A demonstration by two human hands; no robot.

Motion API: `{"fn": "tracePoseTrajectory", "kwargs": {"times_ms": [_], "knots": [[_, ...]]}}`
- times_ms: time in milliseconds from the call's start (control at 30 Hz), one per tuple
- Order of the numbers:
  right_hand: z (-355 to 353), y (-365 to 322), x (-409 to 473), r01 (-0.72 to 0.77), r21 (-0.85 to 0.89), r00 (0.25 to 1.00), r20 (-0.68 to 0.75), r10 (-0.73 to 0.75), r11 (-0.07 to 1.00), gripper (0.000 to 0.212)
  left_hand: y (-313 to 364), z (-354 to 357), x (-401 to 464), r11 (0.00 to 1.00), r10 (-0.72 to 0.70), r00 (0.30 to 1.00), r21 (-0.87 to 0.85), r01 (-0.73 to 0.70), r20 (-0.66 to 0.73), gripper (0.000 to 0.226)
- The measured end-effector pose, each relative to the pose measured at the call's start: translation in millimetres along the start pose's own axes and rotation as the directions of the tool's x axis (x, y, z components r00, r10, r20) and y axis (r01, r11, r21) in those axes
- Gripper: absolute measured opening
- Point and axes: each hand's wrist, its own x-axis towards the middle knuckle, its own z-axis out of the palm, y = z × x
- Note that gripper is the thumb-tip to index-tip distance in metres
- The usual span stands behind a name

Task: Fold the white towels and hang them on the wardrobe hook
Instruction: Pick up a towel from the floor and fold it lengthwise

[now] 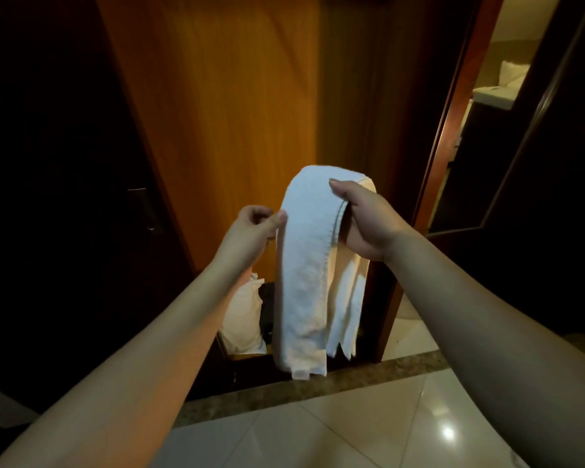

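Observation:
A white towel (306, 265), folded into a long strip, hangs in front of the orange wooden wardrobe panel (217, 113). It is draped over the fingers of my right hand (365, 221), whose thumb presses on top of the fold. My left hand (255, 228) pinches the towel's left edge between thumb and fingers. The towel's lower ends dangle just above the wardrobe's base. No hook shows in this view.
More white cloth (244, 319) lies low in the wardrobe behind my left forearm. A dark door with a metal handle (146, 207) stands at the left. A mirrored door (487, 113) is at the right. Glossy floor tiles (368, 417) lie below.

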Motion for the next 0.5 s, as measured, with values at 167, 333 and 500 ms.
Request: {"fn": "tracePoseTrajectory", "kwargs": {"times_ms": [167, 333, 500], "knots": [[21.0, -28.9, 12.9, 0.076, -0.112, 0.996, -0.037, -0.081, 0.991, 0.030, 19.0, 6.8, -28.4, 0.958, 0.189, 0.956, -0.172, -0.229, -0.223, 0.033], [52.5, -68.3, 26.4, 0.183, -0.173, 0.977, -0.080, -0.199, 0.968, 0.031, 42.9, 28.1, -41.4, 0.908, 0.270, 0.949, -0.372, -0.195, 0.160, 0.079], [79.0, -102.4, 34.2, 0.263, -0.180, 0.955, -0.091, -0.282, 0.948, 0.038, 69.4, 47.1, -31.0, 0.943, 0.197, 0.941, -0.317, -0.105, 0.275, 0.114]]}}
